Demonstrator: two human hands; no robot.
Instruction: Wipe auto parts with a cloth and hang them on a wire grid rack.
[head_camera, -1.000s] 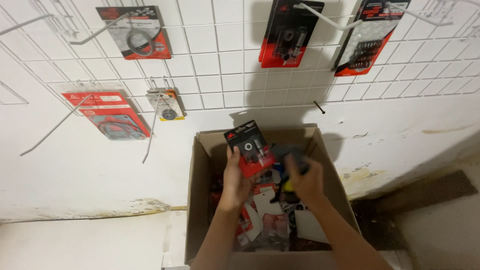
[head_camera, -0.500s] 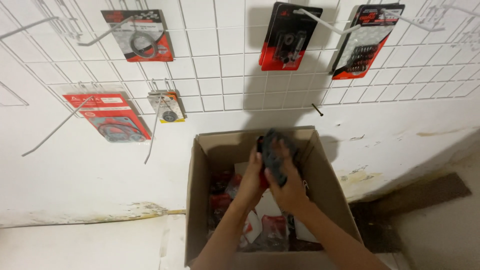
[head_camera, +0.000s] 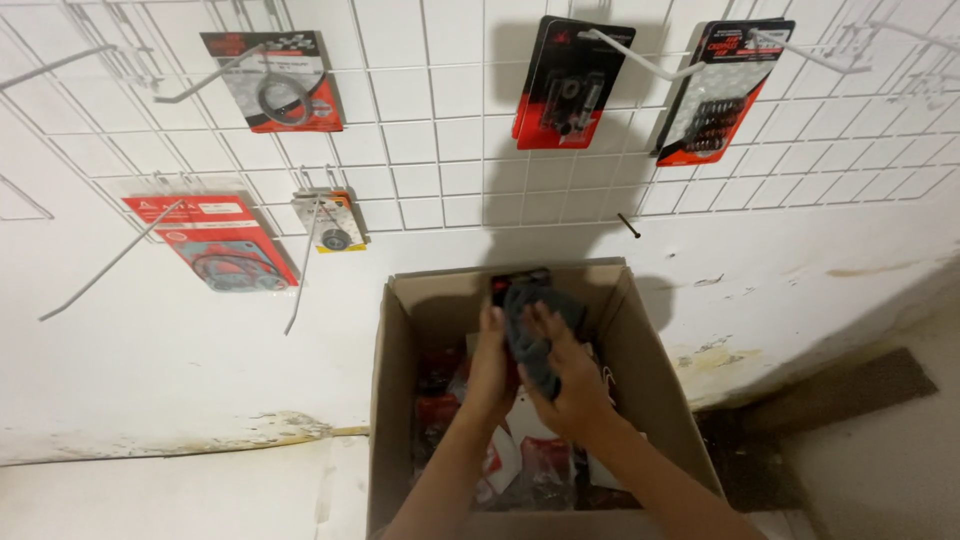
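White wall with a wire display grid, above a pale floor.

A white wire grid (head_camera: 440, 130) covers the upper wall (head_camera: 150, 340), with long white hooks (head_camera: 640, 60) jutting out. Carded packs in red and black hang on it: one with a ring (head_camera: 275, 85) at upper left, a flat red pack (head_camera: 215, 245) below it, a small pack (head_camera: 328, 220) beside that, and two dark packs (head_camera: 570, 85) (head_camera: 720, 90) at upper right. The wall's base is stained and chipped, paint flaking near the floor (head_camera: 150, 500). A dark brown patch (head_camera: 850, 390) lies at the right. Light throws a soft shadow on the grid's middle.
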